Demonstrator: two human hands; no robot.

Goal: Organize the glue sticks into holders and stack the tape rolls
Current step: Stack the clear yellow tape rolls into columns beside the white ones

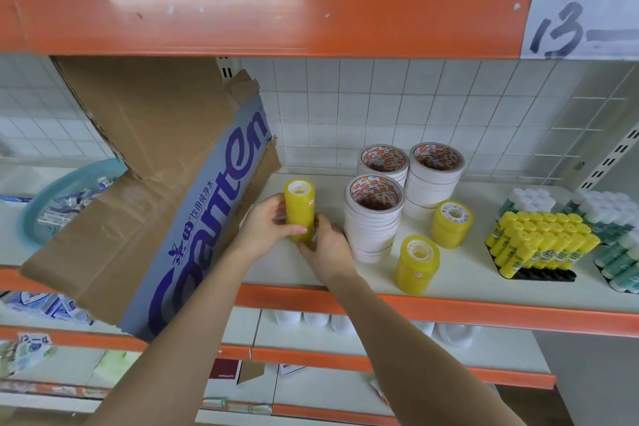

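A tall yellow tape roll stack (299, 209) stands upright on the white shelf (460, 273), gripped from both sides: my left hand (268, 226) wraps its left side, my right hand (326, 247) holds its lower right. To the right stand three stacks of white tape rolls (374, 218), and two shorter yellow tape stacks (417, 264) (452, 223). Yellow-capped glue sticks (539, 240) fill a black holder (546, 276) at the right, with white-capped green glue sticks (619, 235) beside them.
A tilted cardboard box (166, 204) leans on the shelf just left of my hands. A teal basket (38, 214) sits further left. An orange shelf beam (262, 17) runs overhead, and lower shelves hold other goods.
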